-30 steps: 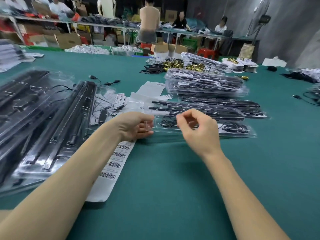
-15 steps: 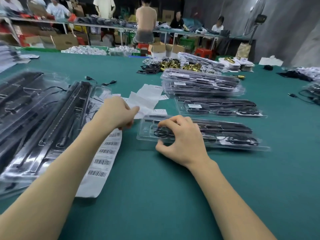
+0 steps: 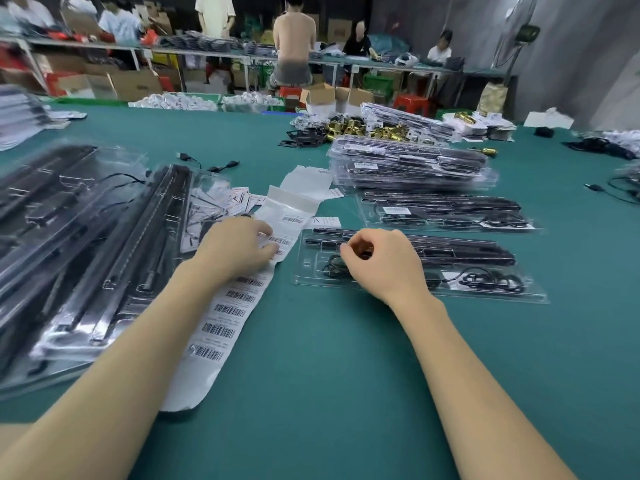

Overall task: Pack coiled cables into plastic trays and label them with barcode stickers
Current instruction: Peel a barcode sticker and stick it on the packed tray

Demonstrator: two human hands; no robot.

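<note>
Item: clear plastic tray (image 3: 419, 296), lying flat on the green table (image 3: 346, 393) directly before the person, holding black bars and coiled cables (image 3: 485, 279) in its moulded pockets.

Right hand (image 3: 381, 263): resting over the tray's near-left end, fingers curled above a small cable loop; whether they are pinching anything cannot be told. It is probably steadying the tray for labelling.

Left hand (image 3: 239, 247): lying on the barcode sticker strip (image 3: 228, 310) just left of the tray, fingertips pressing at one label's edge, seemingly working to peel it (no label is visibly lifted).

Beyond the tray: a second filled tray (image 3: 446, 213) already wearing a white label, and behind that a stack of finished trays (image 3: 408, 164). Far left of the tray: larger unsorted trays (image 3: 86, 254).

Writing: barcodes with small print on the strip, too fine to read.
</note>
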